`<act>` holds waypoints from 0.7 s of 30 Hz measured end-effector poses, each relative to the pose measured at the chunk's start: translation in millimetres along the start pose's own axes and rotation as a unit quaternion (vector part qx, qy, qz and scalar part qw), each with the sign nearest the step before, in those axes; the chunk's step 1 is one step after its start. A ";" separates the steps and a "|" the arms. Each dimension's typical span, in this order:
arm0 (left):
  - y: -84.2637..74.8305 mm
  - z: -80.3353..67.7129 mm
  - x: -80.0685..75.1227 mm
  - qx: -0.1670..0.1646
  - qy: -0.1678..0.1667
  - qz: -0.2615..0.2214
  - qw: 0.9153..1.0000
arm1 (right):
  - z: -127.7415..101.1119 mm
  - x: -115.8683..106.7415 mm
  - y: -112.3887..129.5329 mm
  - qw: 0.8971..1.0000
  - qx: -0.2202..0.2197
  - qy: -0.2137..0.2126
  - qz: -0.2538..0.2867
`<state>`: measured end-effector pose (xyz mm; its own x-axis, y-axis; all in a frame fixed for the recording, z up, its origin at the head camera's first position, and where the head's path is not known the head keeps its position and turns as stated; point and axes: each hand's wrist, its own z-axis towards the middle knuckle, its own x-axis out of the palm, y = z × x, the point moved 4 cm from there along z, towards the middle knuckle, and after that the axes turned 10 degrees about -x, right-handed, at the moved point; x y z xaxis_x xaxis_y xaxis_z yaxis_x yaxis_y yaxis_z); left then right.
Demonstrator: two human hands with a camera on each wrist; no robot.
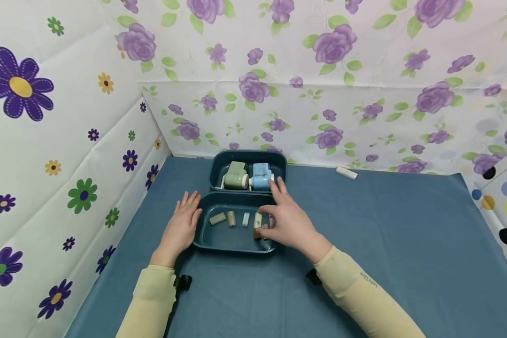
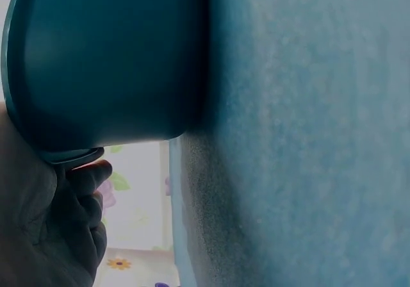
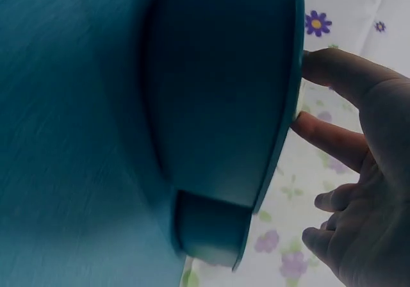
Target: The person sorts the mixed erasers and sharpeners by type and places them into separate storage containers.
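Two dark teal trays stand end to end on the blue table. The near tray point(image 1: 236, 249) holds several small blocks, among them a tan one point(image 1: 217, 218) and a pale one point(image 1: 246, 219). My left hand point(image 1: 186, 216) lies flat, fingers straight, against this tray's left rim; its thumb point(image 2: 90, 172) sits under the rim point(image 2: 109, 63). My right hand point(image 1: 264, 220) hovers over the tray's right part. Its thumb and curled lower fingers close round a small white block point(image 1: 257, 219), while the index finger point(image 1: 275, 185) points toward the far tray. The right wrist view shows the tray wall point(image 3: 224, 88) and fingers point(image 3: 339, 72) beyond it.
The far tray point(image 1: 249, 154) holds a green roller-like item point(image 1: 236, 176) and a light blue one point(image 1: 261, 176). A small white piece point(image 1: 346, 172) lies at the back near the flowered wall. Flowered walls close the table on the left, back and right. The blue tabletop point(image 1: 384, 244) stretches to the right.
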<state>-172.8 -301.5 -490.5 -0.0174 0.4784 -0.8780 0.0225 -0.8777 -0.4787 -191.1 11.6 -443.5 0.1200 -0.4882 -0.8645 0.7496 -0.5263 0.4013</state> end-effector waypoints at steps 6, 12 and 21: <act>-0.9 0.6 -0.8 0.003 -0.003 -0.003 1.000 | 9.7 11.6 7.0 0.999 -0.005 0.029 -0.029; -2.0 0.6 -1.3 0.002 -0.002 -0.010 1.000 | 14.7 17.8 13.8 0.998 -0.005 0.048 -0.042; -0.4 -0.7 0.3 -0.001 -0.002 -0.011 1.000 | 16.3 24.2 15.4 0.997 -0.009 0.056 -0.057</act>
<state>-172.0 -301.0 -490.5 -0.0218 0.4983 -0.8667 0.0246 -0.8664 -0.4988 -187.3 -19.7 -453.3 0.1047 -0.3443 -0.9330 0.7741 -0.5608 0.2938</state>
